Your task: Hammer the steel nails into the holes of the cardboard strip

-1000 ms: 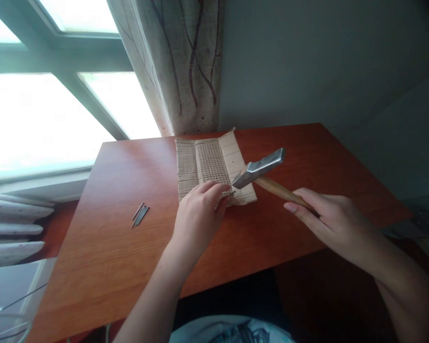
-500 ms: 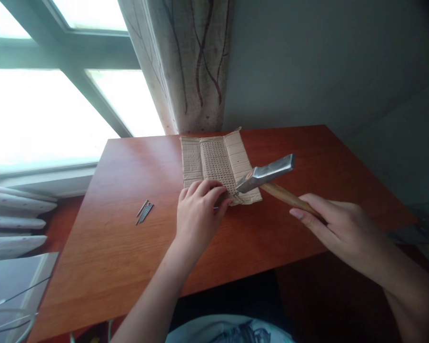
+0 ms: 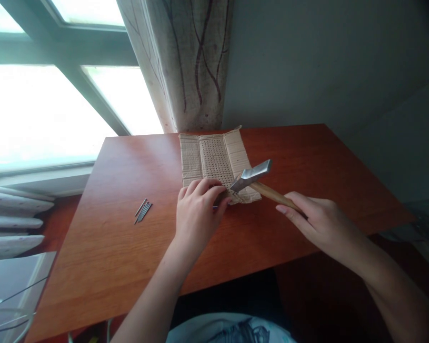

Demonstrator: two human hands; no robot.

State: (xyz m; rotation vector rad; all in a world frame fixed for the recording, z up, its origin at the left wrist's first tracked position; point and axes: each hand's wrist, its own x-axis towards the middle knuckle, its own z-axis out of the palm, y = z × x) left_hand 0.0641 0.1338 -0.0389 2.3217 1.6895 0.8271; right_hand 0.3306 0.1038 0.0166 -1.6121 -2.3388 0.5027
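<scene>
A hammer (image 3: 253,174) with a steel head and a wooden handle is gripped by my right hand (image 3: 316,214), fingers wrapped round the lower handle. Its head hangs over the near right part of a creased cardboard sheet (image 3: 191,159), whose middle panel has rows of small holes. My left hand (image 3: 202,205) rests at the sheet's near edge, close to the hammer head. Thumb and fingers there are drawn together in a pinch, and what lies between them is mostly hidden. Several nails (image 3: 143,212) lie in a small pile left of that hand.
The brown wooden table (image 3: 107,257) carries all of this. Behind it are a patterned curtain (image 3: 196,66) and a grey wall (image 3: 289,62), with a bright window (image 3: 43,109) at the left. Cables (image 3: 17,314) run beside the table's lower left.
My right hand and the hammer have moved left and the hammer head is nearer my left hand. My left hand keeps its pinch at the cardboard.
</scene>
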